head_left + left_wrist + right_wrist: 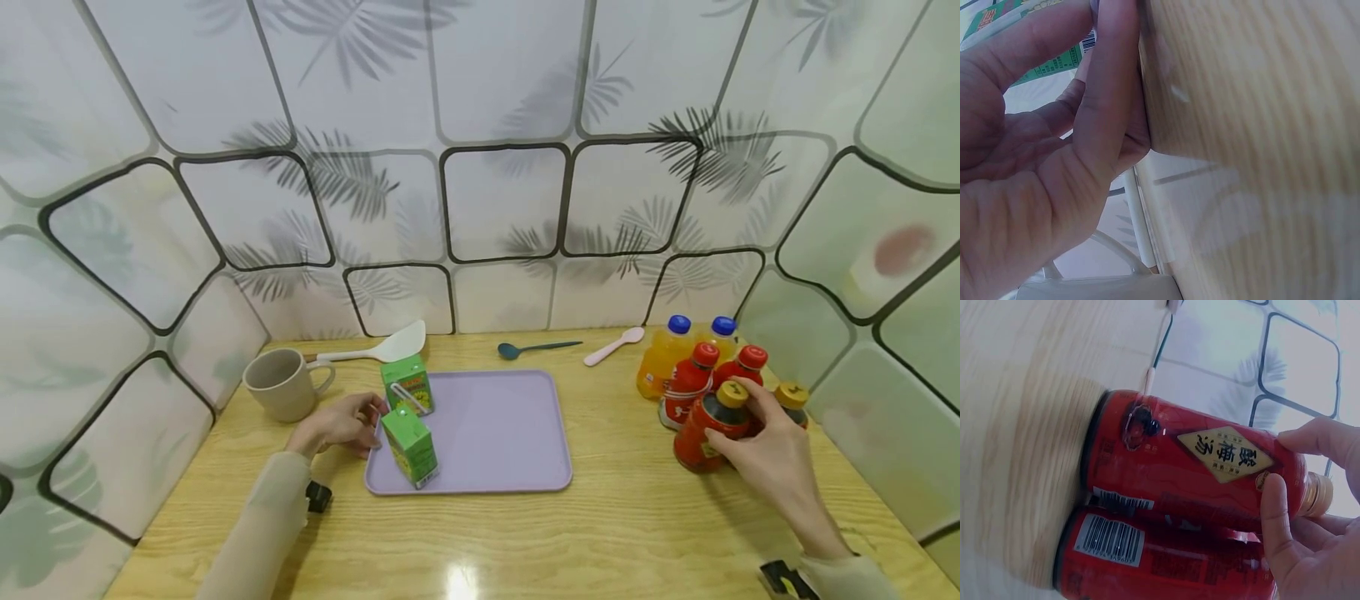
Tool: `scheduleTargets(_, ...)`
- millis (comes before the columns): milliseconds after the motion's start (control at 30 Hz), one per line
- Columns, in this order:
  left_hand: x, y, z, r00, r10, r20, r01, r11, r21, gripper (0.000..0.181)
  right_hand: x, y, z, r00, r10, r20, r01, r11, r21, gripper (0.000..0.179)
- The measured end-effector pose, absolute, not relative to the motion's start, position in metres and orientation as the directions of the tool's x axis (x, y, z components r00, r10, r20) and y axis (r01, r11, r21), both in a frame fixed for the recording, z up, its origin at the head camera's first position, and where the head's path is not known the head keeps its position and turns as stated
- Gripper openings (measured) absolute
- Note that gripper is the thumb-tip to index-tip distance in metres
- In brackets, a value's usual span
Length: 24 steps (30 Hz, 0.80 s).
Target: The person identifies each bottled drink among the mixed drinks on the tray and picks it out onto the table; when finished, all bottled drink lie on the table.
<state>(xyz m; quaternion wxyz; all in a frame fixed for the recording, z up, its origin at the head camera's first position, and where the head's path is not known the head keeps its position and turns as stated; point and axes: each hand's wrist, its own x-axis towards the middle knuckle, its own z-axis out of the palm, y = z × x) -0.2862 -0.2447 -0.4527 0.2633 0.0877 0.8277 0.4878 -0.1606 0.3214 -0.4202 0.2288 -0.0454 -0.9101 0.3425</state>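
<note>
My left hand (347, 427) is at the left edge of the lilac tray (495, 433), thumb and fingers pinching its rim. Two green juice cartons (409, 446) stand on the tray's left side, the rear one (407, 385) with a straw on its front. On the right, my right hand (776, 458) grips a red drink bottle (1191, 456) with a gold cap near its shoulder, thumb and fingers on either side. A second gold-capped red bottle (1166, 556) stands right beside it, partly hidden by the hand in the head view.
Behind the gripped bottle stand red-capped bottles (688, 383) and orange drinks with blue caps (663, 358). A beige mug (281, 383) is left of the tray. Along the back lie a white spatula (401, 343), a dark blue spoon (512, 351) and a pink spoon (615, 346).
</note>
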Motion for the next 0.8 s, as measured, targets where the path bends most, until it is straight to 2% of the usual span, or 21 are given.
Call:
scheduleTargets(233,-0.287,-0.246,-0.452,-0.845,0.403,-0.351,-0.109,0.512,0.852,0.047,-0.162,0.324,-0.421,-0.880,0.243,0.408,-0.070,0.784,-0.617,0.086)
scheduleTargets(433,-0.287,-0.246,-0.453,-0.848,0.403,-0.346,-0.105,0.512,0.853,0.047,-0.163,0.323,-0.421,-0.847,0.264,0.461,-0.131,0.737,-0.663,0.080)
scheduleTargets(633,-0.287,-0.244,-0.455,-0.845,0.409,-0.344,-0.100,0.511,0.854,0.047,-0.161,0.319,-0.417,-0.748,0.414,0.519,-0.162,0.645,-0.747,0.058)
scheduleTargets(800,-0.287,-0.244,-0.454,-0.841,0.415,-0.346,-0.097,0.514,0.852,0.046,-0.162,0.312,-0.414,-0.640,0.434,0.634,-0.272,0.643,-0.716,0.037)
